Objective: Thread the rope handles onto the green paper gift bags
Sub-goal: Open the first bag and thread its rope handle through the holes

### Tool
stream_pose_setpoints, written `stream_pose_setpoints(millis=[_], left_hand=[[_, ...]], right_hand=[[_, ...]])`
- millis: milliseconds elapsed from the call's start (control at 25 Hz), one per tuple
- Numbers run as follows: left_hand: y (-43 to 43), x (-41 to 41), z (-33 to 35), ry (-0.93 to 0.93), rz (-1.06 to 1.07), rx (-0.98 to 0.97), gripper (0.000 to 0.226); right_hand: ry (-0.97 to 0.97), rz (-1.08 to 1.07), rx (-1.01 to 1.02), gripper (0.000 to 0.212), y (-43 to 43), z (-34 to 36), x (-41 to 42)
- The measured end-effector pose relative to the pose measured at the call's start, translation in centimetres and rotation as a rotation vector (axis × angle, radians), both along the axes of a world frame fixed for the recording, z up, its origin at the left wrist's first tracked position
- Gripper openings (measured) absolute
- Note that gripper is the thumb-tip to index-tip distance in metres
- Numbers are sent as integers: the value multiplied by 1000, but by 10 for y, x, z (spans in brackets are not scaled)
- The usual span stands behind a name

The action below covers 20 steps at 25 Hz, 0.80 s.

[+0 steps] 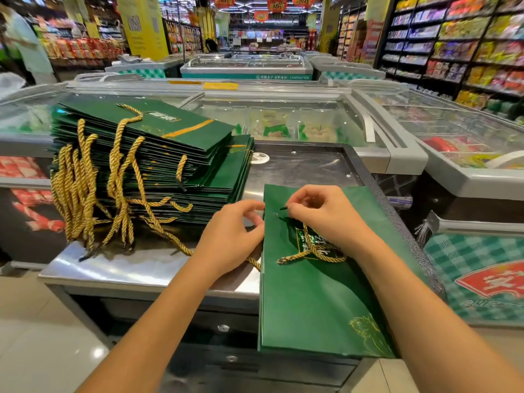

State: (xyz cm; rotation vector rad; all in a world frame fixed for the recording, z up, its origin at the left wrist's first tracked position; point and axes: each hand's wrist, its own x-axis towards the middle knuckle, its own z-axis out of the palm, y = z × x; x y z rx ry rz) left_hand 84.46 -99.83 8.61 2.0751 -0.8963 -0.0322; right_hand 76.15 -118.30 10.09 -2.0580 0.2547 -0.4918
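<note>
Now right hand (320, 214) pinches rope tip (284, 207) by hole (275, 214) in bag (312, 307); left hand (229, 234) grips bag edge.

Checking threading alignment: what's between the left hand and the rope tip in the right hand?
Head view: just the green bag's top edge with its punched hole; the rope tip, pinched by the right hand, sits short of it.
</note>
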Motion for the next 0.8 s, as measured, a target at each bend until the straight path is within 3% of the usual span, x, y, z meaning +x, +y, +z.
stream_pose_setpoints(millis=[360,520,640,800], left_hand=[[3,-1,-4,157,-87,-161,40],[4,0,-5,127,-129,-163,45],[5,-1,-5,102,-162,-182,48],[3,1,-6,64,-170,-215,49]], right_hand=[[-46,18,-125,9,1,-3,2],[-62,-1,-153,7,6,2,-1],[-74,0,-62,8,12,8,-7],[-120,-25,-69,19,18,13,-12]])
